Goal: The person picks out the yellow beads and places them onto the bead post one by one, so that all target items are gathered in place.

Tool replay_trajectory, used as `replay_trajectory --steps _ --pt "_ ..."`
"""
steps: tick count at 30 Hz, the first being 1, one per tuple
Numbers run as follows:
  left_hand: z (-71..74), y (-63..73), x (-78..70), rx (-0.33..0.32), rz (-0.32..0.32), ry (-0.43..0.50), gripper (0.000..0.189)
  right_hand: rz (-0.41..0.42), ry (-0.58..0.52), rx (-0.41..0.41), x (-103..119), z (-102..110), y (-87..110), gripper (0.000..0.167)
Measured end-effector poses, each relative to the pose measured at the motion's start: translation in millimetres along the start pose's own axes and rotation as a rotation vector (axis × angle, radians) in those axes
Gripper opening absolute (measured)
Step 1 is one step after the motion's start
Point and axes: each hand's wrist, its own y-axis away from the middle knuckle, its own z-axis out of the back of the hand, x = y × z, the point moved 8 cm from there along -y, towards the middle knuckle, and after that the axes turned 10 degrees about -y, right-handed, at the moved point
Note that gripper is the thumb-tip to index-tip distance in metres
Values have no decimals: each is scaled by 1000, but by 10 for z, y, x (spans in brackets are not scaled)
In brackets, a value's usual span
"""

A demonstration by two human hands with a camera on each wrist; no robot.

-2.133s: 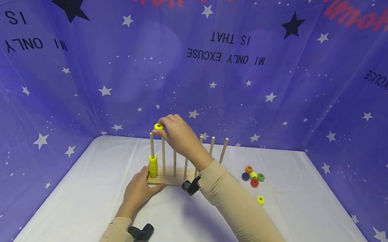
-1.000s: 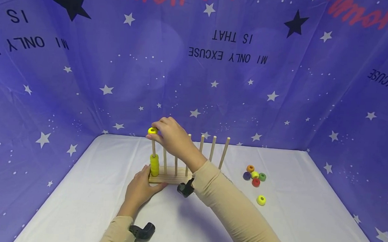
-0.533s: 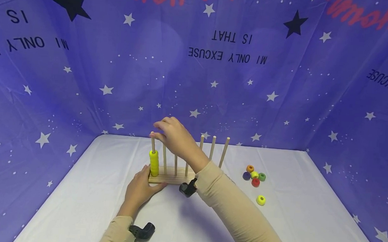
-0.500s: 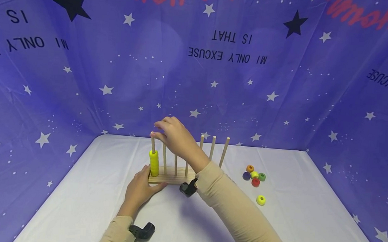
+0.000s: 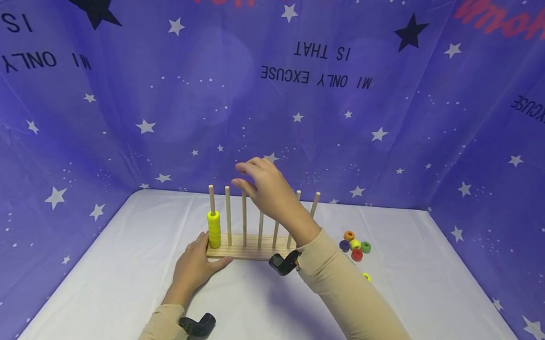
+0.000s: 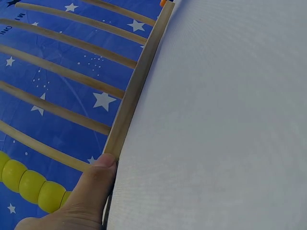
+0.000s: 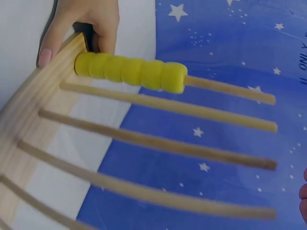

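A wooden peg stand [image 5: 239, 252] stands on the table, its upright pegs in a row. Several yellow beads [image 5: 214, 230] are stacked on its leftmost peg, whose upper part is bare; the right wrist view shows this bead stack [image 7: 129, 71] closely. My left hand [image 5: 193, 268] grips the left end of the base. In the left wrist view its thumb [image 6: 93, 184] lies against the base's front edge. My right hand [image 5: 271, 190] hovers above the middle pegs, thumb and fingers apart, holding nothing. It hides the tops of some pegs.
Right of the stand lie an orange bead [image 5: 349, 235], a purple bead [image 5: 345, 245], a yellow bead [image 5: 355, 244], a green bead [image 5: 365, 247] and a red bead [image 5: 357, 255], close together. Another yellow bead [image 5: 366, 276] is partly behind the right sleeve. A purple star-printed cloth [image 5: 297, 140] surrounds the white table.
My right hand brought a yellow bead to the leftmost peg and let it go; the stack is taller. Since then the hand has moved right, off that peg. My left hand has stayed put.
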Motion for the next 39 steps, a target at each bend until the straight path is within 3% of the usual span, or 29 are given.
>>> replay_trajectory --steps 13,21,31,39 --pt "-45 0 24 42 18 0 103 -33 -36 -129 -301 545 470 35" --pt "-14 0 -2 15 0 1 99 -42 -2 -199 -528 832 887 34" --pt "-16 9 17 46 23 -8 103 -222 51 -224 -984 1067 1393 34" --pt "-42 1 15 44 13 -3 105 -367 61 -206 -1277 1092 1772 34"
